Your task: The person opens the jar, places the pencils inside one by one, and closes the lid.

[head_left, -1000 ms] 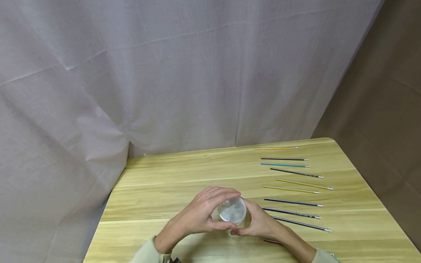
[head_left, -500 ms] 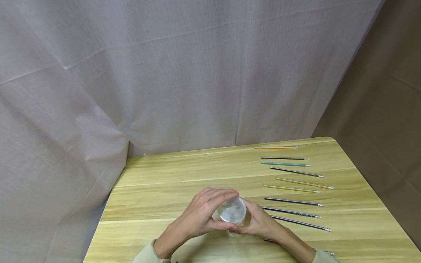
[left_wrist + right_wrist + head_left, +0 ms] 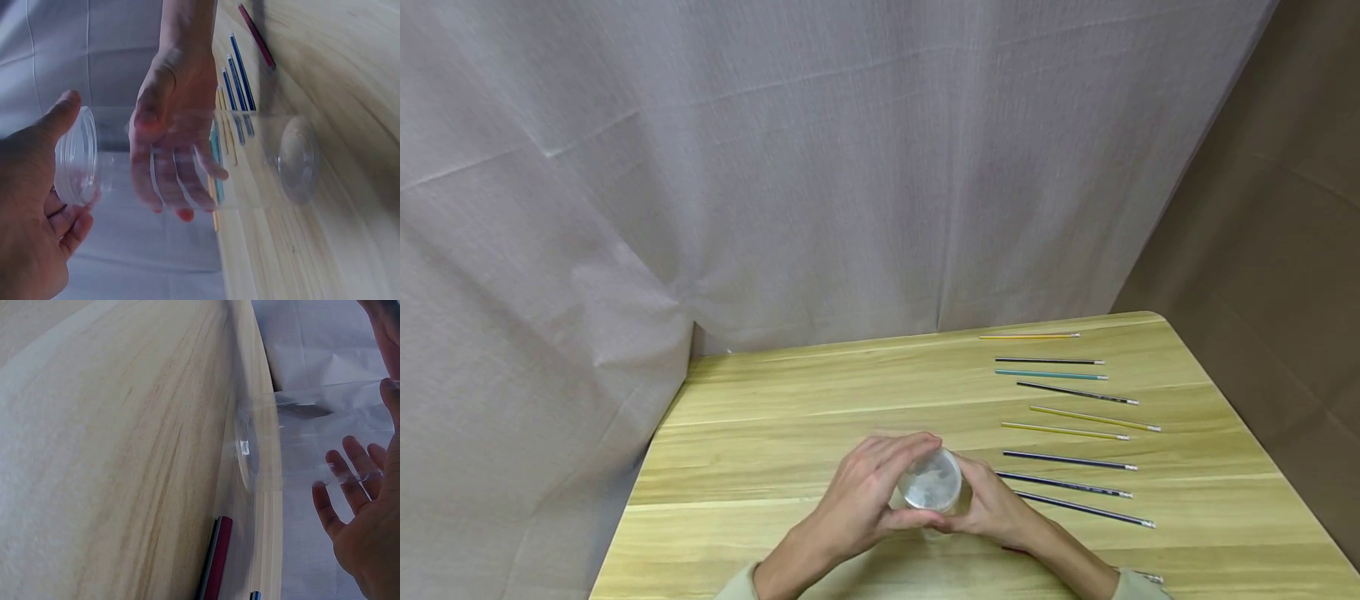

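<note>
A tall clear plastic jar [image 3: 253, 190] stands upright on the wooden table, its round base close to the tabletop in both wrist views. Its transparent lid [image 3: 931, 481] faces up in the head view. My left hand [image 3: 867, 493] grips the lid, thumb on the near side and fingers round the far side. Below it, my right hand [image 3: 1000, 507] holds the jar's body from the right, its fingers curved round the wall. Through the clear wall those fingers show in the left wrist view. No contents are visible in the jar.
Several pencils lie spaced out on the right of the table, among them a teal pencil [image 3: 1051, 375], a yellow pencil [image 3: 1063, 431] and a dark pencil [image 3: 1067, 460]. A dark red pencil [image 3: 256, 36] lies partly under my right forearm. Grey cloth [image 3: 820, 183] hangs behind the table.
My left hand has turned a little at the lid: its wrist has swung slightly right and its fingertips have shifted left. The right hand and jar stay nearly still.
</note>
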A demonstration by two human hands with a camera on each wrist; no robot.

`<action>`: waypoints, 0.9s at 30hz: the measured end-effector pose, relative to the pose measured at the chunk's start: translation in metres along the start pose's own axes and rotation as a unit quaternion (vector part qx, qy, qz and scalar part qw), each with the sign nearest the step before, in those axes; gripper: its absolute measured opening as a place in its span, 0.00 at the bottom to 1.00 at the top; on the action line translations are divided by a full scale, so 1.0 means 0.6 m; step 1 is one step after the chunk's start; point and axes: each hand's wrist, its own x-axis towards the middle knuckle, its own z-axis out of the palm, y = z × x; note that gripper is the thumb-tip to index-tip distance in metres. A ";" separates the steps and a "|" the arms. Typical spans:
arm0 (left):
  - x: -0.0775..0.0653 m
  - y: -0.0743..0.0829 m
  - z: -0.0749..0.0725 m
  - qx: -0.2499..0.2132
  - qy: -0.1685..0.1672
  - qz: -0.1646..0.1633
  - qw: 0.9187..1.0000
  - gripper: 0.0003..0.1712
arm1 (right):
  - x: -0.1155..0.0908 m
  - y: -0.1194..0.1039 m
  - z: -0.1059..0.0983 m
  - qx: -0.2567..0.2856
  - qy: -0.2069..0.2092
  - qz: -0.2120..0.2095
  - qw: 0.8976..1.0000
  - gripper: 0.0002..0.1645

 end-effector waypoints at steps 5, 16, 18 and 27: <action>-0.002 0.011 0.003 0.007 0.011 -0.017 1.000 0.50 | 0.001 0.002 0.001 0.004 0.001 -0.007 1.000 0.37; -0.004 0.030 0.010 0.030 0.037 -0.037 0.998 0.46 | 0.003 0.000 0.003 0.000 0.012 -0.009 1.000 0.37; -0.004 0.035 0.013 0.043 0.052 -0.042 0.997 0.45 | 0.003 -0.001 0.003 -0.007 0.015 -0.009 1.000 0.36; -0.004 0.046 0.030 0.059 0.090 -0.108 0.988 0.44 | 0.006 0.004 0.005 -0.006 0.020 -0.013 1.000 0.39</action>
